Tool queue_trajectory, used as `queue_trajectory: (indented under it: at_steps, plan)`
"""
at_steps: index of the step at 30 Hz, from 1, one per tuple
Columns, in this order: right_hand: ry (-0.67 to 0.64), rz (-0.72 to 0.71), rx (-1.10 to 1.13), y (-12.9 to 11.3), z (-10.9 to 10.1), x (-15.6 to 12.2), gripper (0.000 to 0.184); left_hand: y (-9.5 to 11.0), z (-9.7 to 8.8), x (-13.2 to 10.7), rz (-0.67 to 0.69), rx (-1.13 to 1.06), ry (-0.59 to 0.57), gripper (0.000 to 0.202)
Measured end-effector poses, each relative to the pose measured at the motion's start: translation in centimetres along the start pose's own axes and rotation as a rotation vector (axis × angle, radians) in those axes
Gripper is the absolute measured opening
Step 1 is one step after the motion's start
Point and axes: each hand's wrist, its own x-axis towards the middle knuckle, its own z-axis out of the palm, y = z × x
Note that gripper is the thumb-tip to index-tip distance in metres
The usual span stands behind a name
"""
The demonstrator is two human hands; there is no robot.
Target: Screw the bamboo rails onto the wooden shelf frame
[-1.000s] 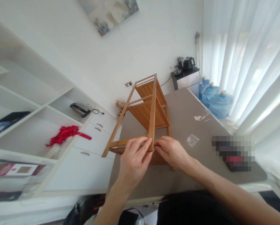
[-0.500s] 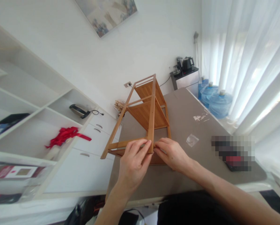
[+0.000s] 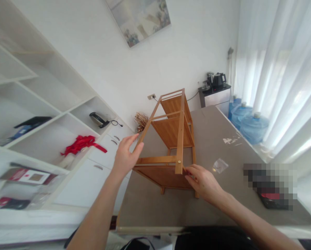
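A wooden shelf rack (image 3: 180, 135) stands on the table, with slatted boards between its posts. A round screw head (image 3: 179, 161) shows near the close end of the front post. My left hand (image 3: 126, 152) is beside the rack's left post, thumb and fingers spread, its fingertips at or just by the wood. At the near right corner, my right hand (image 3: 204, 181) has its fingers curled together next to the post and the lowest board. What lies between those fingertips is too small and hidden to make out.
On the grey-brown table (image 3: 145, 211) lie a small clear plastic bag (image 3: 220, 166) and white scraps (image 3: 230, 140). A pixelated dark object (image 3: 272, 189) sits at right. White shelving (image 3: 67, 113) with a kettle (image 3: 99, 119) and red ribbon (image 3: 84, 144) is at left; water bottles (image 3: 254, 128) stand beyond the table.
My left hand has let go of the front post's end and moved left with fingers spread, uncovering the screw head. My right hand stays by the corner. The view has shifted.
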Motion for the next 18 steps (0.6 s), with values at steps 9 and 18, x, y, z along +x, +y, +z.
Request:
queue_trajectory:
  at_steps: [9, 18]
  plan:
    - [-0.090, 0.042, -0.003, 2.1, 1.8, -0.5, 0.022, -8.4, 1.1, 2.0, -0.680, -0.594, -0.357, 0.034]
    - [-0.044, 0.053, -0.039, 4.3, 0.5, 2.2, 0.026, -8.1, 2.1, -0.3, -0.816, -0.849, -0.218, 0.033]
